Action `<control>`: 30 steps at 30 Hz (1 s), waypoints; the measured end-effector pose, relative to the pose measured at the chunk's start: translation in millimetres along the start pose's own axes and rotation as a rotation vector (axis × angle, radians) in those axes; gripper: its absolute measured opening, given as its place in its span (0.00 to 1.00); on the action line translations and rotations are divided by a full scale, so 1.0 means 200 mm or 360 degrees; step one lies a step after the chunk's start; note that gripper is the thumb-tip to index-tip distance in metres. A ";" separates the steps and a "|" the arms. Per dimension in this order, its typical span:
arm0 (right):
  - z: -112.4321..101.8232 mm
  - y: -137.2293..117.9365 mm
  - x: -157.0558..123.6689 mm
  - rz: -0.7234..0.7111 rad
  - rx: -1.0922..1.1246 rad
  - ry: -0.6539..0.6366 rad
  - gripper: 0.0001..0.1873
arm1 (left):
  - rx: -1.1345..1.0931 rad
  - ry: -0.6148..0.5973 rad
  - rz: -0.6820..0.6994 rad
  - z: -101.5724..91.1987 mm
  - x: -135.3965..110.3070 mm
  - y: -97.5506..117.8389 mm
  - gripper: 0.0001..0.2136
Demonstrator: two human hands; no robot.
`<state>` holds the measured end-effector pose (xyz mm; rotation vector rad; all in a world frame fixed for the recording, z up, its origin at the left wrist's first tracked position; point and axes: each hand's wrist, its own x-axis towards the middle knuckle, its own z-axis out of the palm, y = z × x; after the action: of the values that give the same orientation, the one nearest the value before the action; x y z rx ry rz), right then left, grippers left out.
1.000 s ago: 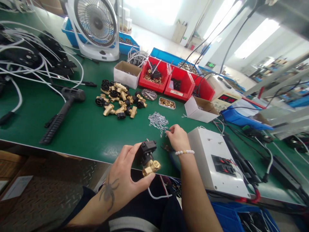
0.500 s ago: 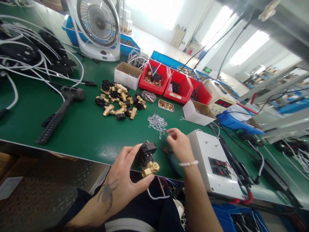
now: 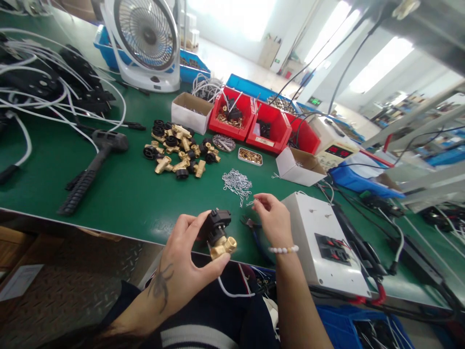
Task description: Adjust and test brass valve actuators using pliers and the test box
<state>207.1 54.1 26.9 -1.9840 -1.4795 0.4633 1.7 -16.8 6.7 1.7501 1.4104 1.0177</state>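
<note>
My left hand (image 3: 185, 264) grips a brass valve with a black actuator head (image 3: 219, 224) between thumb and fingers, just above the table's front edge. A white cable hangs below it. To its right, my right hand (image 3: 273, 220) pinches a thin wire clip (image 3: 250, 203) at its fingertips, close to a loose pile of silvery wire clips (image 3: 235, 182). Under and beside the right hand lies a pair of pliers (image 3: 256, 235), partly hidden. Farther back on the green table sits a heap of brass valve bodies (image 3: 181, 148) with black caps.
A hammer (image 3: 96, 162) and tangled white cables (image 3: 65, 92) lie left, with a fan (image 3: 148, 43) behind. Red bins (image 3: 269, 126), white boxes (image 3: 301, 167) and a tray of brass bits (image 3: 250, 156) line the back. A grey switch box (image 3: 323, 237) stands at right.
My right hand has drawn slightly right from the clip pile, and a wire clip now shows at its fingertips. The valve in my left hand has shifted slightly left and up.
</note>
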 end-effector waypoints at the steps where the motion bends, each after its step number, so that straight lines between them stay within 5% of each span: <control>1: 0.03 0.02 0.04 0.0002 -0.0035 -0.0017 0.10 | 0.0007 -0.0004 -0.0002 0.00 0.00 -0.01 0.28; 10: 0.14 -0.06 0.11 -0.0098 -0.0527 -0.0264 0.02 | 0.0055 -0.0028 0.0007 0.00 0.00 -0.01 0.28; 20: 0.15 -0.17 0.16 -0.0190 -0.0778 -0.0580 0.12 | 0.0046 -0.0053 0.0053 0.00 0.00 -0.02 0.28; 25: 0.08 -0.15 0.06 -0.0283 -0.0532 -0.0502 0.11 | -0.0033 -0.0020 0.0027 0.01 -0.01 -0.01 0.29; 30: -0.08 -0.19 -0.18 -0.0347 0.0639 -0.0398 0.08 | -0.0035 0.0000 0.0062 -0.02 -0.02 0.03 0.29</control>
<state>178.7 23.1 60.7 -1.4752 -1.5834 0.8619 0.9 -22.0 12.4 1.7680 1.3645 1.0501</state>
